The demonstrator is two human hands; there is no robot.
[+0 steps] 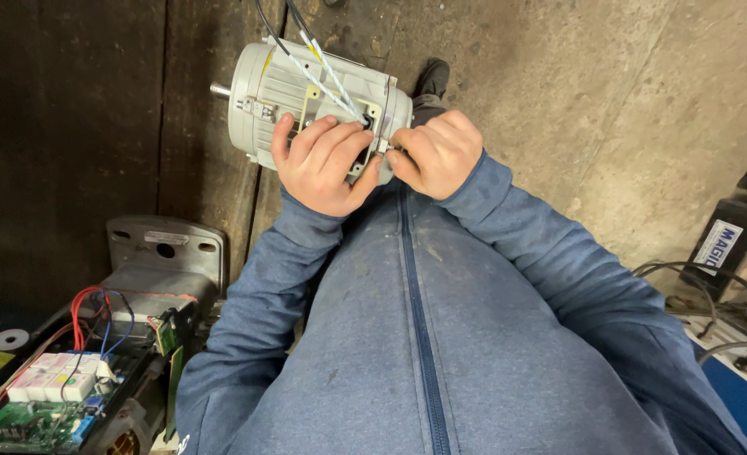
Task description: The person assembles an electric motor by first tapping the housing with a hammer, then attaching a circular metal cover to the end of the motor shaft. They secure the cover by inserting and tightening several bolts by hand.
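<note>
In both hands' grip, a pale grey ribbed motor (306,84).

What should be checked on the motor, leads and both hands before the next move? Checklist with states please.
1. Grey motor supported: left hand wraps its side at the open terminal opening. Ok.
2. Right hand grip: fingertips pinch a small part at the opening's edge; what it is, cannot tell.
3. Braided leads run into the opening, untangled. Ok.
4. Terminals inside the opening: hidden by fingers. Cannot tell.
5. Motor shaft free, nothing touching it. Ok.
6. Open control unit with exposed circuit board and loose wires sits beside the left elbow. Not ok.
</note>
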